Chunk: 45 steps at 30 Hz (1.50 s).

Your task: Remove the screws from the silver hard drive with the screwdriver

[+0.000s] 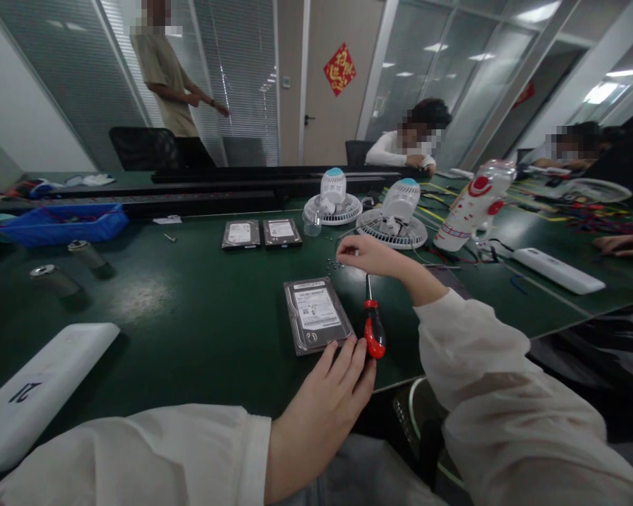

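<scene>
A hard drive [318, 313] lies label side up on the green table in front of me. The stretched fingers of my left hand [327, 393] rest at its near right corner, holding nothing. Beside the drive, on its right, lies a red and black screwdriver [373, 329] with its shaft pointing away from me. My right hand [366, 254] is beyond the screwdriver's tip, fingertips pinched together over a small scatter of screws [333, 265]. Whatever the pinch holds is too small to make out. Two more hard drives [240, 234] [282, 232] lie farther back.
Two white fans [333, 207] [393, 225], a clear cup [312, 223] and a red-and-white bottle [472, 207] stand behind my right hand. Leftward are a blue bin [66, 223], metal cylinders [55, 279] and a white numbered case [47, 386]. Other people are around the table.
</scene>
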{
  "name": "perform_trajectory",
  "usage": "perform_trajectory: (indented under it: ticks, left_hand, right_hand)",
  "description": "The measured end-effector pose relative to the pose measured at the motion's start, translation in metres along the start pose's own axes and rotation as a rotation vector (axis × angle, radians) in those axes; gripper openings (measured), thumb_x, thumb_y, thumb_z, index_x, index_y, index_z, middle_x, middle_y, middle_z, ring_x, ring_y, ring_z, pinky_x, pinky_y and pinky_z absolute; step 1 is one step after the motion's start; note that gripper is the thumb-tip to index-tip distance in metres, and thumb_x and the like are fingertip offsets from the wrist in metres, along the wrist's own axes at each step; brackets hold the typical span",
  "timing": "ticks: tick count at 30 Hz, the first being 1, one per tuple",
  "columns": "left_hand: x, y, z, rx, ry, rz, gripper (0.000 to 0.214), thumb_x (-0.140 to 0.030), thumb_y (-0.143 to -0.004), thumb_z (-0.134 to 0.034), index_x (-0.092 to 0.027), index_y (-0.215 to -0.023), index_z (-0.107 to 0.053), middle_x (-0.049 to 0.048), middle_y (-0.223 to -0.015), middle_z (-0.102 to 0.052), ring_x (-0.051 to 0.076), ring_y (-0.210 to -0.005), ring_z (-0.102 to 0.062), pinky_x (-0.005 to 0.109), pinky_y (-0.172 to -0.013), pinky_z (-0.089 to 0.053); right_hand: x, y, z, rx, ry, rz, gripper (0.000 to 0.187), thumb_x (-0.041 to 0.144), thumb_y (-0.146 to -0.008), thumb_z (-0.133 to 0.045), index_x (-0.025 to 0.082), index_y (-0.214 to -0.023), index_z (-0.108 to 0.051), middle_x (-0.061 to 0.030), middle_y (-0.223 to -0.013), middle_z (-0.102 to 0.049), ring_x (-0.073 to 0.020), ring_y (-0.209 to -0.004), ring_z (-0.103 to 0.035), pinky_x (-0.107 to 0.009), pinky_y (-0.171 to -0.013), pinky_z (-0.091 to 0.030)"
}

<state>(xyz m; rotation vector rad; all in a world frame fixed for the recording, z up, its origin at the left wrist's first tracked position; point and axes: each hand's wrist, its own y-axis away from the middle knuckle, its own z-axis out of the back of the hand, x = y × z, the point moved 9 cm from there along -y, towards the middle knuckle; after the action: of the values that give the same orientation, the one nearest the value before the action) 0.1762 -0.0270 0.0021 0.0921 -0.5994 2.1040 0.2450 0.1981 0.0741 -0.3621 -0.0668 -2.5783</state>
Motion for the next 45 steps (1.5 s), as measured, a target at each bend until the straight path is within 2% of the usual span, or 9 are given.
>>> perform_trajectory:
  ticks: [5, 10, 14, 19, 22, 31, 38, 41, 45]
  left_hand:
    - [0.001, -0.001, -0.002, 0.003, -0.001, 0.013, 0.057, -0.032, -0.096, -0.048, -0.01, -0.148, -0.043, 0.0185, -0.155, -0.042, 0.034, -0.144, -0.037, 0.049, -0.117, -0.026]
    - [0.0, -0.002, 0.0, -0.027, -0.022, 0.018, 0.056, -0.032, -0.096, -0.048, -0.008, -0.146, -0.046, 0.0196, -0.154, -0.043, 0.033, -0.144, -0.037, 0.048, -0.118, -0.023]
    - [-0.001, -0.002, 0.001, -0.036, -0.034, 0.012, 0.057, -0.032, -0.095, -0.048, -0.006, -0.146, -0.045, 0.0213, -0.154, -0.042, 0.034, -0.146, -0.034, 0.048, -0.118, -0.022]
    - [-0.002, -0.001, 0.001, -0.027, -0.027, 0.016, 0.055, -0.03, -0.096, -0.046, -0.005, -0.145, -0.046, 0.0209, -0.154, -0.043, 0.034, -0.147, -0.033, 0.049, -0.118, -0.022]
    - [-0.002, -0.001, 0.002, -0.029, -0.027, 0.015, 0.053, -0.03, -0.097, -0.045, -0.007, -0.144, -0.048, 0.0203, -0.153, -0.045, 0.034, -0.145, -0.036, 0.049, -0.117, -0.023]
    - [-0.001, -0.002, 0.001, -0.048, -0.004, 0.024, 0.051, -0.03, -0.096, -0.047, -0.008, -0.142, -0.05, 0.0197, -0.154, -0.044, 0.033, -0.143, -0.04, 0.049, -0.115, -0.024]
    - [-0.001, -0.001, 0.001, -0.071, 0.0, 0.022, 0.052, -0.031, -0.095, -0.05, -0.008, -0.142, -0.049, 0.0196, -0.154, -0.044, 0.034, -0.143, -0.038, 0.049, -0.116, -0.023]
    - [-0.002, -0.001, 0.001, -0.076, -0.009, 0.021, 0.053, -0.032, -0.094, -0.05, -0.008, -0.142, -0.049, 0.0199, -0.154, -0.044, 0.034, -0.144, -0.038, 0.05, -0.116, -0.023]
    - [-0.002, 0.0, 0.0, -0.068, -0.03, 0.018, 0.055, -0.033, -0.095, -0.05, -0.008, -0.143, -0.049, 0.021, -0.154, -0.042, 0.035, -0.144, -0.036, 0.051, -0.117, -0.022]
  right_hand:
    - [0.047, 0.06, 0.028, -0.024, -0.039, 0.12, 0.024, 0.032, -0.097, -0.048, 0.014, -0.095, -0.064, -0.0041, -0.085, -0.066, -0.0148, -0.078, -0.06, -0.031, -0.076, -0.052]
    - [0.07, 0.125, -0.019, 0.174, 0.033, 0.242, 0.041, 0.003, -0.088, -0.039, 0.02, -0.119, -0.06, -0.0082, -0.116, -0.064, -0.0174, -0.102, -0.066, -0.033, -0.09, -0.054]
    - [0.065, 0.143, -0.053, 0.128, 0.296, 0.223, 0.045, -0.003, -0.077, -0.047, 0.016, -0.117, -0.059, -0.0139, -0.128, -0.059, -0.0291, -0.117, -0.062, -0.045, -0.095, -0.056]
    - [0.068, 0.143, -0.055, 0.037, 0.432, 0.253, 0.029, 0.001, -0.082, -0.05, 0.017, -0.105, -0.058, -0.0131, -0.119, -0.062, -0.027, -0.105, -0.068, -0.042, -0.082, -0.061]
    - [0.07, 0.143, -0.041, -0.01, 0.428, 0.266, 0.028, 0.002, -0.081, -0.053, 0.017, -0.104, -0.058, -0.0123, -0.117, -0.064, -0.023, -0.094, -0.071, -0.036, -0.076, -0.062]
    - [0.073, 0.162, 0.024, -0.341, 0.407, 0.262, 0.041, 0.015, -0.088, -0.052, 0.023, -0.127, -0.045, -0.012, -0.122, -0.067, -0.0264, -0.107, -0.071, -0.039, -0.084, -0.062]
    - [0.081, 0.181, 0.094, -0.907, 0.346, 0.199, 0.059, 0.016, -0.08, -0.065, 0.032, -0.131, -0.041, -0.0109, -0.115, -0.068, -0.0277, -0.103, -0.069, -0.044, -0.084, -0.06]
    - [0.079, 0.178, 0.116, -1.157, 0.087, 0.25, 0.045, 0.018, -0.078, -0.068, 0.033, -0.116, -0.051, -0.0082, -0.108, -0.065, -0.0273, -0.1, -0.069, -0.048, -0.088, -0.057]
    - [0.06, 0.14, 0.133, -1.265, -0.35, 0.285, 0.031, 0.028, -0.082, -0.068, 0.031, -0.102, -0.045, -0.0015, -0.097, -0.063, -0.0205, -0.091, -0.072, -0.04, -0.08, -0.061]
